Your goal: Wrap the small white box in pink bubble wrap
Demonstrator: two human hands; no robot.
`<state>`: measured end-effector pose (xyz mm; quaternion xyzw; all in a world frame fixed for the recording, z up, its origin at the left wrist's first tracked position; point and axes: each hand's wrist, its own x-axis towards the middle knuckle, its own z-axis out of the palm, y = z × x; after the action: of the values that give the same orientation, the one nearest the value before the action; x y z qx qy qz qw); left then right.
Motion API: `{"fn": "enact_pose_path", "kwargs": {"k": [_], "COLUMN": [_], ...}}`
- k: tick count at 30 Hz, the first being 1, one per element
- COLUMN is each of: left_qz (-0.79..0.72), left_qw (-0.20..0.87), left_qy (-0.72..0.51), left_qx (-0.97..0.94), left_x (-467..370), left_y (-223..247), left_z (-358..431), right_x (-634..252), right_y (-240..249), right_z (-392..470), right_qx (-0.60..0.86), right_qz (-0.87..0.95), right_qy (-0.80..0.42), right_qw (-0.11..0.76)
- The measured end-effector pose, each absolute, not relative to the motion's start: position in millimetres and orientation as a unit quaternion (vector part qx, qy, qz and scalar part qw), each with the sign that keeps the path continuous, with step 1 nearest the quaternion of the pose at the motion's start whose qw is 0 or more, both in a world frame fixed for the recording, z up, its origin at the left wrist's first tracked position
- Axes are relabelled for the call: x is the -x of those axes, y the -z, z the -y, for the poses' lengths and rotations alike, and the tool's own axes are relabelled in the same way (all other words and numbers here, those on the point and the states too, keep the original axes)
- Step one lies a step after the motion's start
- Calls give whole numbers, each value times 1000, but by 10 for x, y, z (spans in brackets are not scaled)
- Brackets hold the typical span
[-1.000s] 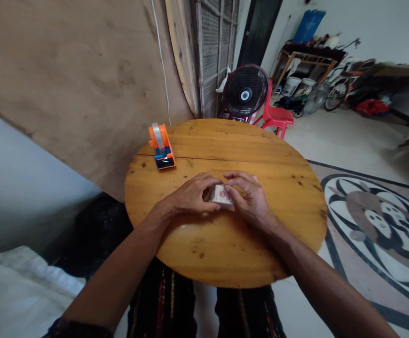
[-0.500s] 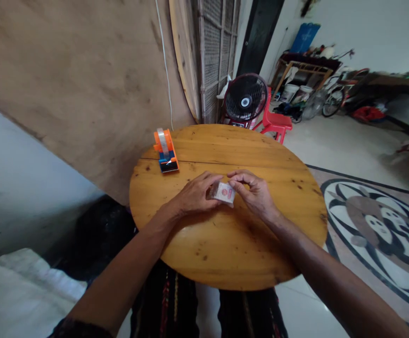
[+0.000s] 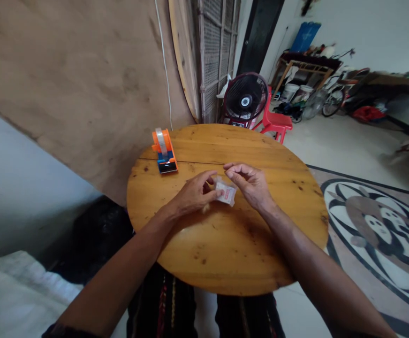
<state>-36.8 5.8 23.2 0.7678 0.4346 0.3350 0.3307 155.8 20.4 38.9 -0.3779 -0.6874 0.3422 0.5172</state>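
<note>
A small white packet (image 3: 228,194) with red print and a clear, wrinkled wrapping sits near the middle of the round wooden table (image 3: 232,263). My left hand (image 3: 196,191) has it from the left, the thumb lying on its printed face and the fingers curled behind. Just above and to the right, my right hand (image 3: 248,182) is closed in a pinch, thumb against forefinger, apart from the packet. Whatever thin thing may be in that pinch is too small to make out.
An orange and blue tape dispenser (image 3: 164,151) with a roll of clear tape stands at the table's left back edge. Behind the table are a fan (image 3: 246,99) and a red plastic chair (image 3: 277,121). A brown board (image 3: 85,70) leans along the left.
My right hand has lifted slightly up and away from the packet. The packet has tilted, and my left thumb has moved onto its printed face.
</note>
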Motion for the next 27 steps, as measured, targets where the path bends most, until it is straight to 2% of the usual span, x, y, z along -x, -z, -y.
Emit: {"fn": "enact_pose_path", "kwargs": {"k": [7, 10, 13, 16, 20, 27], "left_qz": [-426, -426, -426, -423, -425, -426], "left_qw": [334, 332, 329, 325, 311, 295], "left_qy": [-340, -338, -341, -340, -335, -331], "left_qx": [-769, -770, -771, -774, -781, -788], "left_x": [360, 356, 349, 348, 348, 350], "left_y": [-203, -217, -224, -224, -224, -212], "left_z": [-59, -50, -49, -54, -61, -70], "right_x": [-1756, -1887, -1928, -1869, -1775, -1728], "right_y": [-532, -573, -552, -478, -421, -408], "right_z": [-157, -144, -129, -116, -101, -115], "right_qx": [392, 404, 395, 382, 400, 401], "right_qz": [697, 742, 809, 851, 839, 790], "right_qy": [-341, -336, -274, -180, -118, -150], "right_qw": [494, 417, 338, 312, 349, 439]}}
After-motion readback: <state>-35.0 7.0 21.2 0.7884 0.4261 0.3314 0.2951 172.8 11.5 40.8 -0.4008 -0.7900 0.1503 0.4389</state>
